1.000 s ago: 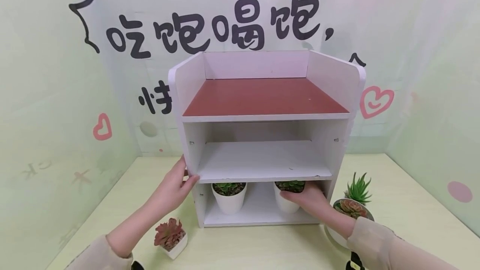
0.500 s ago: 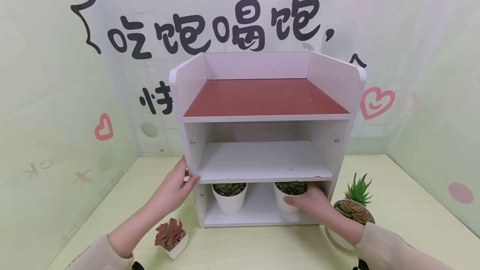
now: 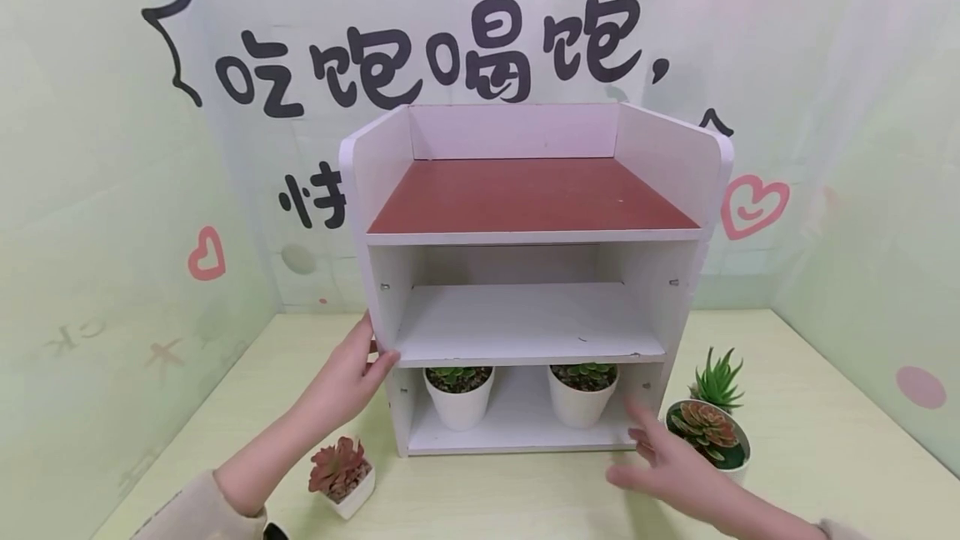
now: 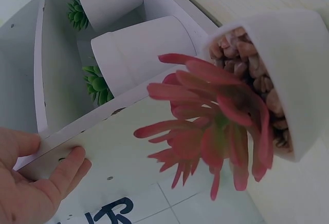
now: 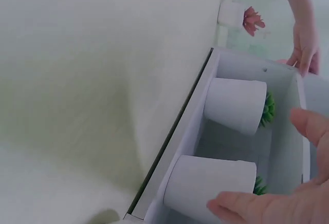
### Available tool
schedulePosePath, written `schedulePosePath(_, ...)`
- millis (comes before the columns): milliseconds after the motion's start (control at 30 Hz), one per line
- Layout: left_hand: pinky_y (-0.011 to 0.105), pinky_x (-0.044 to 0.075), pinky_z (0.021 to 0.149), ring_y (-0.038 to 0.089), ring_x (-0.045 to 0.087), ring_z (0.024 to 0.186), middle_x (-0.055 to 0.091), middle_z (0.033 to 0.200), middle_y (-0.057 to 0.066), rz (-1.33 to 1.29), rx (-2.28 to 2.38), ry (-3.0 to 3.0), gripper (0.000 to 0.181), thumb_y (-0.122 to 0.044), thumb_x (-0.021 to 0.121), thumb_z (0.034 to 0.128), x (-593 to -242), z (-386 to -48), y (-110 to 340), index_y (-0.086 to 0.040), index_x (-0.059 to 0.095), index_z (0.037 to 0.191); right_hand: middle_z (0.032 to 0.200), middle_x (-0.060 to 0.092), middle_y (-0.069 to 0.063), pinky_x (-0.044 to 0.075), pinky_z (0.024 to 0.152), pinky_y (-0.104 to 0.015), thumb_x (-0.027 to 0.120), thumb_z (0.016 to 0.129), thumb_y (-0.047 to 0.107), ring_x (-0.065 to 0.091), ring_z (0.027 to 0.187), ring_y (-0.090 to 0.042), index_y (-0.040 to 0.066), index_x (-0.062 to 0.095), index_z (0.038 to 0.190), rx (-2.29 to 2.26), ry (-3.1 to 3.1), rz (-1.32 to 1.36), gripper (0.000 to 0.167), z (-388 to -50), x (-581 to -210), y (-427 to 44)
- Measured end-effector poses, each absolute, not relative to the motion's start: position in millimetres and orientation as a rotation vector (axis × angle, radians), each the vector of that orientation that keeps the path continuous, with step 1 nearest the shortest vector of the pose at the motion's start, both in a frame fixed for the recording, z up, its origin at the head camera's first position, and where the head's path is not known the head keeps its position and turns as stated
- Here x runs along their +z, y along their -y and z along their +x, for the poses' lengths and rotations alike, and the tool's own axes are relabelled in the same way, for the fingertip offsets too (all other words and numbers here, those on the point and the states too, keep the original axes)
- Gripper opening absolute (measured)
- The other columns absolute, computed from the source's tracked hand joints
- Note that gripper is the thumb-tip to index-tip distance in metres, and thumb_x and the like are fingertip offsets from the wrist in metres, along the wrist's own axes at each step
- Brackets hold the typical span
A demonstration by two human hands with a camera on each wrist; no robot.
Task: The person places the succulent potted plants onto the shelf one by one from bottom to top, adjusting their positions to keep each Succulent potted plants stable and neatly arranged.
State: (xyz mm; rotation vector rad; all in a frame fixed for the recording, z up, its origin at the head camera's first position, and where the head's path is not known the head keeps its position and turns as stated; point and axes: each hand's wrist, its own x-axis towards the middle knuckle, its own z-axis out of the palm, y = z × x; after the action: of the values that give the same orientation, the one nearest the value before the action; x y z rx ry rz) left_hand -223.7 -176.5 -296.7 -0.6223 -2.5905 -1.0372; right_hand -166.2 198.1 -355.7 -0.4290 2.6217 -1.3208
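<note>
A small white shelf unit [image 3: 529, 360] with a red top board [image 3: 536, 194] stands upright. My left hand [image 3: 347, 373] grips its left side panel, thumb at the front edge and fingers on the outer face. On the bottom level sit two white round pots with green succulents, a left pot [image 3: 459, 407] and a right pot [image 3: 577, 408]. The middle shelf cuts off the tops of their plants in the head view. My right hand [image 3: 678, 473] hovers in front of the unit's lower right corner, holding nothing, its fingers spread and slightly bent, apart from the right pot.
A red succulent in a white square pot [image 3: 352, 498] stands on the table [image 3: 465, 494] near my left forearm. To the right are a reddish-green succulent in a round white pot [image 3: 738, 469] and a spiky green plant [image 3: 717, 377] behind it. Walls stand on three sides.
My right hand has let go of the right pot and drawn out of the bottom level, toward me and to the right. The pot stays inside. My left hand keeps its grip.
</note>
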Motion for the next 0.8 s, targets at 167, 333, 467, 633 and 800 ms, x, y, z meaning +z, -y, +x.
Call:
schedulePosePath(167, 0.037, 0.055, 0.078, 0.035, 0.054, 0.108, 0.039, 0.134, 0.022, -0.627, -1.038, 2.592, 0.062, -0.002, 0.055, 0.0894, -295.9, -223.4, 176.9, -0.001, 0.02, 0.141, 0.139, 0.023, -0.037, 0.044, 0.092, -0.021, 0.06, 0.089, 0.019, 0.034, 0.122, -0.052, -0.011, 0.017, 0.14, -1.281, -2.402, -0.68, 0.073, -156.3, -370.8, -220.8)
schedulePosePath(333, 0.037, 0.055, 0.078, 0.035, 0.054, 0.107, 0.04, 0.133, 0.022, -0.622, -1.02, 2.592, 0.062, -0.002, 0.055, 0.0894, -295.7, -222.9, 177.3, -0.001, 0.021, 0.141, 0.14, 0.031, -0.029, 0.034, 0.091, -0.009, 0.054, 0.091, 0.01, 0.037, 0.123, 0.001, -0.007, 0.026, 0.139, -1.305, -2.088, -0.852, 0.058, -161.0, -395.5, -241.7)
schedulePosePath(467, 0.037, 0.055, 0.078, 0.035, 0.054, 0.107, 0.04, 0.133, 0.022, -0.621, -1.025, 2.59, 0.061, -0.002, 0.055, 0.0897, -295.6, -222.9, 176.3, 0.0, 0.021, 0.141, 0.139, 0.037, -0.023, 0.037, 0.101, -0.025, 0.05, 0.093, 0.01, 0.039, 0.123, -0.005, -0.007, 0.034, 0.135, -1.388, -1.918, -0.694, 0.048, -160.6, -412.4, -259.5)
schedulePosePath(633, 0.037, 0.055, 0.078, 0.035, 0.054, 0.107, 0.041, 0.132, 0.022, -0.624, -1.031, 2.585, 0.06, -0.002, 0.054, 0.0897, -295.3, -223.0, 176.2, 0.0, 0.022, 0.14, 0.131, 0.05, 0.007, 0.046, 0.087, -0.021, 0.049, 0.093, 0.008, 0.049, 0.11, -0.001, 0.002, 0.044, 0.131, -1.271, -1.953, -0.798, 0.039, -155.0, -410.9, -292.6)
schedulePosePath(800, 0.036, 0.055, 0.078, 0.036, 0.055, 0.106, 0.042, 0.131, 0.023, -0.632, -1.039, 2.573, 0.058, -0.002, 0.054, 0.0899, -294.1, -222.1, 175.5, 0.0, 0.024, 0.14, 0.116, 0.055, 0.015, 0.045, 0.073, -0.015, 0.046, 0.091, -0.002, 0.052, 0.098, 0.005, 0.009, 0.052, 0.123, -1.221, -2.037, -0.883, 0.035, -146.2, -386.9, -328.5)
